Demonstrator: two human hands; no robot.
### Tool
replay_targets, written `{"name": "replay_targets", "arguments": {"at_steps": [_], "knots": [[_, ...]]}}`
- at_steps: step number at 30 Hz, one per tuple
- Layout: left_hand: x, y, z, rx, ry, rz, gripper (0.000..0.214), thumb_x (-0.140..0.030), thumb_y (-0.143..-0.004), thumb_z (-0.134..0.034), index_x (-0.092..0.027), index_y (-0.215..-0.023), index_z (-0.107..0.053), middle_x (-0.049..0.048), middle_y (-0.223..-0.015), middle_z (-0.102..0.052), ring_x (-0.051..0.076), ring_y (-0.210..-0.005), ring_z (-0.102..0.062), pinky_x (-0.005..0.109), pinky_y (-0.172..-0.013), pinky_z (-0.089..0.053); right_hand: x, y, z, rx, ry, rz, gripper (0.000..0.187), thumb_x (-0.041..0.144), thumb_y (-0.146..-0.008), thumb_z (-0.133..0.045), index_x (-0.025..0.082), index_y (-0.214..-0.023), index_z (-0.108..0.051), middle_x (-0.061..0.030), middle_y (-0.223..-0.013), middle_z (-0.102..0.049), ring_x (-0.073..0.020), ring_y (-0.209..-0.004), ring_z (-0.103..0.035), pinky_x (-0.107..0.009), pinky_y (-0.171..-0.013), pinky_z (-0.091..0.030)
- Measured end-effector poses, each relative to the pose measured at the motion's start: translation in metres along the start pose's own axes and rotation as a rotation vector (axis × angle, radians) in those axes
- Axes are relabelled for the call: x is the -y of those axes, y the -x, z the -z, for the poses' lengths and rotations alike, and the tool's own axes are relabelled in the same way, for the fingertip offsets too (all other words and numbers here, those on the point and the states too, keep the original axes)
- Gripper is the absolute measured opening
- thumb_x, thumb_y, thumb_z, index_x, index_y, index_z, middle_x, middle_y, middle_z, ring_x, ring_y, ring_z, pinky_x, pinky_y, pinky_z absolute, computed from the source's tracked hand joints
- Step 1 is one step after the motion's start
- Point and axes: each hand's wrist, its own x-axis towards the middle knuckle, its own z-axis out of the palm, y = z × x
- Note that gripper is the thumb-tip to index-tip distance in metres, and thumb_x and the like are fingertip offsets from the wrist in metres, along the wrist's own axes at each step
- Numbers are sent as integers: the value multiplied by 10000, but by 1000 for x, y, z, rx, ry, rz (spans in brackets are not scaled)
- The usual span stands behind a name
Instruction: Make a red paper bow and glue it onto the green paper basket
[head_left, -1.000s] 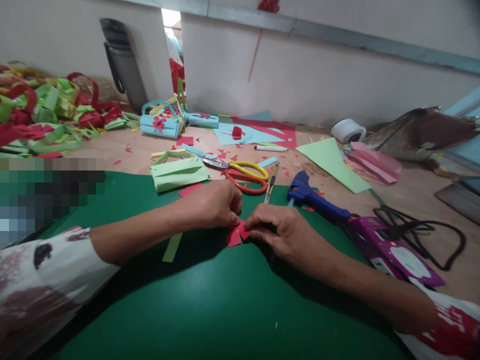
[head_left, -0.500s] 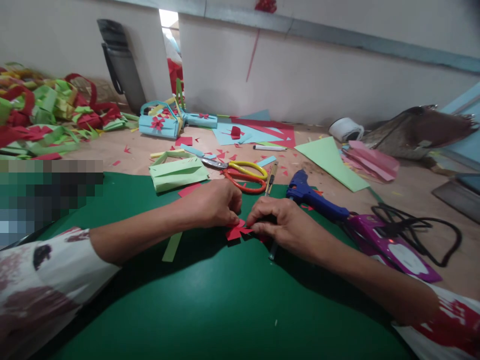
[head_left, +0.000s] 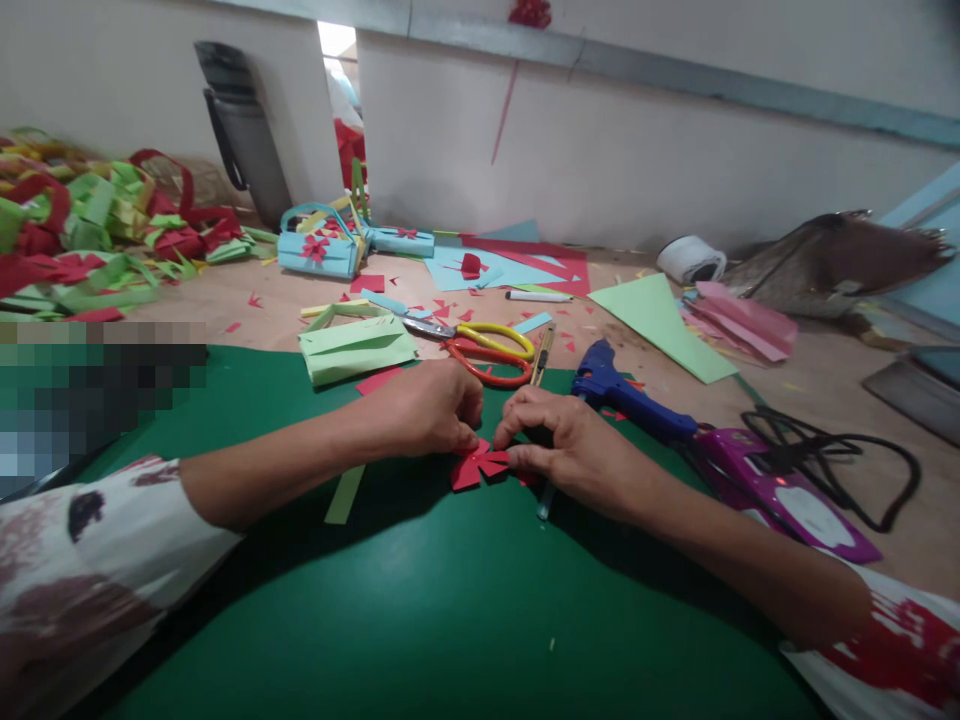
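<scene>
A small red paper piece [head_left: 477, 466] with cut, spread petals lies on the dark green sheet [head_left: 420, 600]. My left hand [head_left: 427, 408] is closed, its fingertips pinching the piece's left side. My right hand [head_left: 570, 448] is closed in a pinch on the piece's right edge. A thin pen-like tool [head_left: 545, 497] pokes out from under my right hand; whether the hand grips it I cannot tell.
Yellow and orange scissors [head_left: 487, 350], a craft knife [head_left: 543, 354], a blue glue gun [head_left: 630, 400] with black cord [head_left: 832, 450], a folded light green paper [head_left: 356, 347], a blue paper basket [head_left: 319, 245], a tape roll [head_left: 690, 260] and heaps of paper strips [head_left: 82, 230] surround the sheet.
My right hand has lifted its fingers off the red piece and drawn slightly right, so more of the piece shows, with its petals spread. The left hand stays put.
</scene>
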Motion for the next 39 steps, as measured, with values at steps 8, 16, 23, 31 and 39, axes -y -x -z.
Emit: {"name": "replay_targets", "arguments": {"at_steps": [8,16,23,31,39], "knots": [[0,0,0,9,3,-5,94,-199,-667,-652,-164,-753,-639,-37,-569,-564,103,-513,-477,222,-456,-262,-1,1,0,5,-41,18,195,17,-692,-638,190,-755,-700,1,-845,-565,-134,-781,-568,-280,-722,-446],[2,-1,-1,-2,11,-17,85,-203,-664,-647,-171,-741,-630,-43,-566,-560,109,-518,-480,232,-471,-272,-2,0,0,29,-134,2,133,77,-727,-633,187,-721,-707,12,-780,-551,-99,-655,-534,-227,-591,-427],[6,-2,-2,-12,15,-43,88,-209,-652,-642,-172,-730,-622,-45,-556,-556,105,-507,-474,229,-454,-260,2,-4,-2,37,-40,16,113,101,-752,-641,180,-715,-714,7,-738,-584,-114,-678,-552,-241,-642,-420],[5,-2,-2,-5,13,-46,71,-208,-666,-641,-166,-718,-618,-36,-568,-580,99,-505,-480,223,-456,-255,5,-6,-4,37,13,24,114,107,-759,-641,171,-701,-716,8,-693,-596,-113,-642,-547,-249,-630,-407],[5,-1,-2,-14,9,-38,74,-179,-658,-647,-166,-726,-622,-46,-545,-555,96,-500,-466,224,-449,-250,5,-6,-5,31,34,15,129,93,-773,-646,172,-700,-718,4,-690,-614,-120,-683,-560,-255,-653,-402]]}}
